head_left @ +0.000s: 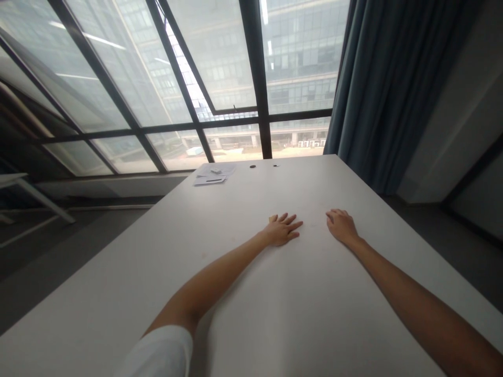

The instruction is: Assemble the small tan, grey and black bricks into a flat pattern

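My left hand [282,231] lies palm down on the white table [243,293], its fingers spread apart. By its thumb side a small yellowish thing [271,218] peeks out, partly covered by the hand; its kind does not show. To the right, apart from the left hand, my right hand [341,225] rests on the tabletop with its fingers curled and held together. Whatever its fingers may hold is hidden under them.
Sheets of paper [208,180] with a small pale item [216,170] and a dark strip lie at the table's far left. Near the far edge are a dark round spot [252,166] and a smaller dark item [275,166]. Windows and a blue curtain [361,104] stand beyond.
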Demonstrator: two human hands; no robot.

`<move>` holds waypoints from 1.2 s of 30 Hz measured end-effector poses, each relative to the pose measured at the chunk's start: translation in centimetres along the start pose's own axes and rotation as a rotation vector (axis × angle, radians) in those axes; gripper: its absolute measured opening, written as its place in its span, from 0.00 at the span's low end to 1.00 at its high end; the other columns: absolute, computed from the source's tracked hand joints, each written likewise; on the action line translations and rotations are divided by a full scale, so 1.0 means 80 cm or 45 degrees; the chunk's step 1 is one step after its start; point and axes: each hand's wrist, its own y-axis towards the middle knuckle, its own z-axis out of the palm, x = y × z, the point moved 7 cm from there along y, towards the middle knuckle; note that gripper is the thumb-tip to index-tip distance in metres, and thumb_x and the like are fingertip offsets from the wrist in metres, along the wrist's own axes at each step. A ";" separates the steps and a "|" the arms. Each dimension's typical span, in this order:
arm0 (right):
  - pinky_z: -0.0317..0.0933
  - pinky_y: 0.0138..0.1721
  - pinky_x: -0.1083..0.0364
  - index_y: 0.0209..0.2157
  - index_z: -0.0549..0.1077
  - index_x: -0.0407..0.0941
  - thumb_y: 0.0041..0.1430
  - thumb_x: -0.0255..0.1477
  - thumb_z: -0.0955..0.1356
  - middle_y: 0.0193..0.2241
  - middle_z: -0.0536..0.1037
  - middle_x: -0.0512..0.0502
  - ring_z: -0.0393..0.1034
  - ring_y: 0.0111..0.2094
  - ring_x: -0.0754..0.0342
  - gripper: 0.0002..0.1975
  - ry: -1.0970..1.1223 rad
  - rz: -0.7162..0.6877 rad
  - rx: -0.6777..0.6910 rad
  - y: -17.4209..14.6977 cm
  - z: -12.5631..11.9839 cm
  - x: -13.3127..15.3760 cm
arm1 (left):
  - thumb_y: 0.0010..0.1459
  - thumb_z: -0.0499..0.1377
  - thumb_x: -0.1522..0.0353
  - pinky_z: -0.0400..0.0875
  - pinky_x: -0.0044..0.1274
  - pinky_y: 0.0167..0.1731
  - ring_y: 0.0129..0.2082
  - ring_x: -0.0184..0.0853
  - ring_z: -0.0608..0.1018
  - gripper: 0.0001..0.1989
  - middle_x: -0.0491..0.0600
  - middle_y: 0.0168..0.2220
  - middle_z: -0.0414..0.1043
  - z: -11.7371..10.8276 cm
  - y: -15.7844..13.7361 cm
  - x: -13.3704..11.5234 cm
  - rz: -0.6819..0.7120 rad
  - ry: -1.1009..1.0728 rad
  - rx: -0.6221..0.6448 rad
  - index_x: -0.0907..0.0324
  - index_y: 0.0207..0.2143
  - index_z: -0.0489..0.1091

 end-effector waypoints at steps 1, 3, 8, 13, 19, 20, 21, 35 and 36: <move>0.57 0.54 0.47 0.51 0.77 0.43 0.64 0.29 0.61 0.54 0.75 0.39 0.65 0.53 0.44 0.18 0.003 -0.002 -0.003 0.000 0.000 0.000 | 0.68 0.37 0.47 0.45 0.50 0.64 0.71 0.53 0.47 0.32 0.49 0.73 0.40 0.000 -0.005 0.009 -0.021 0.009 -0.010 0.43 0.71 0.46; 0.57 0.54 0.47 0.51 0.77 0.43 0.64 0.29 0.61 0.54 0.75 0.38 0.65 0.52 0.44 0.18 0.007 -0.009 -0.005 0.000 0.000 0.002 | 0.69 0.37 0.49 0.46 0.49 0.64 0.71 0.52 0.48 0.31 0.49 0.73 0.41 0.000 -0.019 0.028 -0.066 0.021 -0.028 0.44 0.71 0.47; 0.57 0.54 0.46 0.50 0.78 0.43 0.64 0.29 0.61 0.54 0.75 0.38 0.65 0.53 0.43 0.19 0.015 0.003 0.000 -0.001 -0.001 0.002 | 0.69 0.37 0.49 0.47 0.48 0.65 0.71 0.52 0.49 0.31 0.50 0.73 0.41 0.002 -0.064 0.072 -0.171 0.027 -0.051 0.46 0.71 0.47; 0.58 0.54 0.46 0.50 0.78 0.42 0.64 0.30 0.61 0.54 0.75 0.38 0.65 0.53 0.43 0.19 0.010 0.007 -0.004 0.000 -0.001 0.001 | 0.68 0.37 0.46 0.45 0.51 0.64 0.71 0.54 0.47 0.34 0.50 0.73 0.39 0.005 -0.116 0.117 -0.373 0.008 -0.045 0.45 0.71 0.45; 0.59 0.53 0.45 0.50 0.78 0.42 0.64 0.30 0.61 0.53 0.75 0.37 0.66 0.52 0.43 0.19 -0.006 -0.015 -0.024 0.000 0.001 -0.005 | 0.67 0.37 0.45 0.48 0.47 0.65 0.71 0.51 0.50 0.35 0.50 0.72 0.44 0.004 -0.162 0.136 -0.488 -0.026 -0.109 0.48 0.70 0.52; 0.59 0.53 0.45 0.50 0.78 0.42 0.64 0.30 0.61 0.53 0.76 0.37 0.66 0.51 0.43 0.19 -0.010 -0.023 -0.026 0.000 0.001 -0.005 | 0.67 0.38 0.45 0.48 0.47 0.66 0.71 0.50 0.51 0.34 0.51 0.72 0.45 0.003 -0.166 0.131 -0.486 -0.030 -0.134 0.48 0.69 0.53; 0.59 0.53 0.45 0.50 0.78 0.42 0.64 0.30 0.61 0.53 0.76 0.37 0.66 0.51 0.43 0.19 -0.013 -0.032 -0.028 0.000 0.001 -0.006 | 0.67 0.38 0.45 0.48 0.46 0.66 0.71 0.50 0.51 0.34 0.51 0.72 0.45 0.003 -0.169 0.124 -0.478 -0.036 -0.158 0.48 0.69 0.53; 0.61 0.52 0.46 0.49 0.78 0.42 0.63 0.31 0.61 0.53 0.76 0.39 0.68 0.50 0.43 0.20 -0.046 -0.056 -0.053 0.002 0.008 -0.023 | 0.69 0.39 0.48 0.48 0.46 0.66 0.71 0.48 0.52 0.30 0.49 0.71 0.49 0.007 -0.105 0.073 -0.285 -0.050 -0.215 0.46 0.68 0.54; 0.61 0.52 0.46 0.49 0.78 0.42 0.63 0.31 0.61 0.53 0.76 0.39 0.68 0.51 0.43 0.20 -0.044 -0.057 -0.052 0.002 0.009 -0.024 | 0.69 0.39 0.50 0.49 0.44 0.67 0.70 0.47 0.53 0.29 0.49 0.71 0.50 0.005 -0.106 0.083 -0.269 -0.054 -0.219 0.47 0.68 0.56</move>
